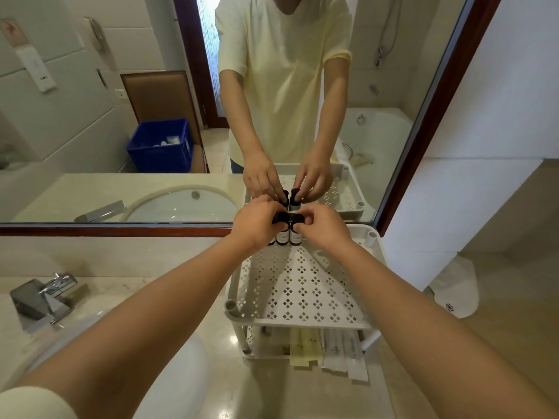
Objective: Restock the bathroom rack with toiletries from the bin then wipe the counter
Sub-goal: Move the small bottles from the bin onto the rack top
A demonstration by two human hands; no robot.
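Sink (181, 373): pale basin, near left, under the left forearm.
Worktop (193, 267): glossy beige stone; the rack stands on its right part.
Rack (375, 261): white plastic, two tiers, just in front of the mirror.
Lower shelf (251, 343): packed with flat sachets (329, 352), several poking out past the front edge.
Top shelf (299, 285): perforated tray.
Faucet (42, 300): chrome, far left, behind the basin.
Bottles (295, 235): small, black caps, white labels, upright and touching in a row at the back of the top shelf; one partly hidden under the left hand.
Left hand (254, 225): grip narrow, fingers curled on a black cap.
Right hand (320, 228): grip narrow, fingertips pinching the neighbouring cap.
Mirror (90, 116): wood-framed, behind the rack.
Bin (160, 146): blue crate, seen only as a reflection, with white items inside.
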